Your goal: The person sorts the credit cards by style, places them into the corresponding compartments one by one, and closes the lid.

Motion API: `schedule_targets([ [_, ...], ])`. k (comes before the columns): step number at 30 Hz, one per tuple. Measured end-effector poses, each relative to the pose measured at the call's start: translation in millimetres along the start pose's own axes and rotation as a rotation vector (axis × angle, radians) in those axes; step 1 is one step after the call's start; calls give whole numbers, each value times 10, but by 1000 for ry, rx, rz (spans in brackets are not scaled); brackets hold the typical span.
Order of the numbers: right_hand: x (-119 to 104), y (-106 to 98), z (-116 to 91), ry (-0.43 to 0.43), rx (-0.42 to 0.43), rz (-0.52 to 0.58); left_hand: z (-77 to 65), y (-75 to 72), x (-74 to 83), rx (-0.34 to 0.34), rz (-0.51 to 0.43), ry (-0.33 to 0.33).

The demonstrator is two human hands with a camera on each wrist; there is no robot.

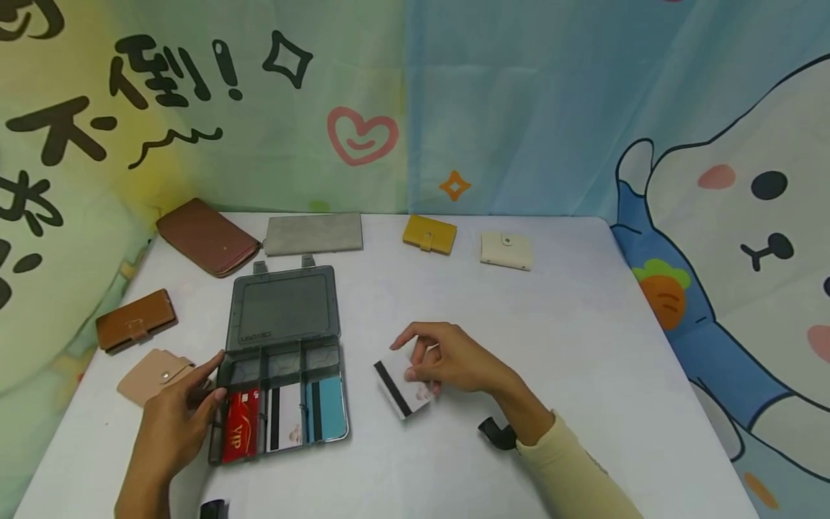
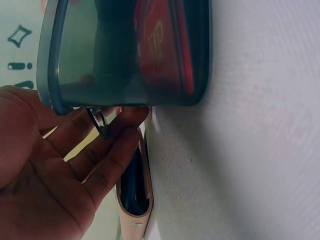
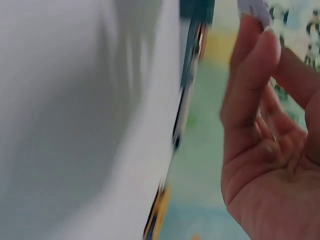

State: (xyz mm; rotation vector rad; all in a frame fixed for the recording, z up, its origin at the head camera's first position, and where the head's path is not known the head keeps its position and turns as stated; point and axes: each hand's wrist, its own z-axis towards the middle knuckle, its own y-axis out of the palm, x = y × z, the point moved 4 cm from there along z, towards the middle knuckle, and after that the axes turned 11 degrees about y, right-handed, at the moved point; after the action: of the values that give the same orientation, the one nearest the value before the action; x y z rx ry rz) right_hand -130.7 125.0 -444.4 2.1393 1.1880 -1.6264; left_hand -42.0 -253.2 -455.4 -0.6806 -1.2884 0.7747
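Note:
My right hand [image 1: 457,357] pinches a white card [image 1: 395,386] with a black stripe between thumb and fingers, above the table right of the box. In the right wrist view only a blurred corner of that card [image 3: 254,9] shows at the fingertips. My left hand [image 1: 171,418] rests its fingers and thumb against the left edge of a dark grey, see-through compartment box [image 1: 344,404]. The box's lid [image 1: 285,306] lies folded back. In its front compartments are a red VIP card [image 1: 241,425], a white striped card [image 1: 285,414] and a blue striped card [image 1: 331,407].
Left of the box lie a beige card holder [image 1: 152,375], a brown wallet [image 1: 136,321] and a dark brown zip wallet [image 1: 207,238]. Along the back are a grey pouch [image 1: 314,234], a yellow wallet [image 1: 430,234] and a cream wallet [image 1: 506,251]. A printed curtain hangs behind the white table [image 1: 583,317].

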Motion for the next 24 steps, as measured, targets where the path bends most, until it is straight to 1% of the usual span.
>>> schedule_targets([
  [3, -172, 262, 176, -17, -11, 64, -1, -2, -1, -3, 2, -1],
  [7, -388, 618, 399, -39, -11, 81, -6, -16, -3, 11, 15, 11],
  [10, -515, 849, 543, -25, 19, 50, -3, -20, -3, 26, 13, 21],
  [12, -573, 975, 620, -5, 52, 8, -1, -14, -1, 29, 9, 22],
  [14, -618, 1075, 677, 4, 85, -68, -1, -4, 2, 29, 1, 18],
  [16, -645, 1154, 719, -6, 103, -155, -10, 6, 0, 23, 4, 9],
  [18, -661, 1190, 748, -34, 125, -233, -20, 9, -7, 24, 4, 6],
  [20, -660, 1160, 780, -57, 170, -270, -26, 5, -9, 30, 6, 14],
  [22, -641, 1054, 827, -59, 251, -255, -22, 2, -10, 36, 0, 25],
  [24, -590, 894, 911, -24, 358, -244, -22, 3, -14, 36, -6, 29],
])
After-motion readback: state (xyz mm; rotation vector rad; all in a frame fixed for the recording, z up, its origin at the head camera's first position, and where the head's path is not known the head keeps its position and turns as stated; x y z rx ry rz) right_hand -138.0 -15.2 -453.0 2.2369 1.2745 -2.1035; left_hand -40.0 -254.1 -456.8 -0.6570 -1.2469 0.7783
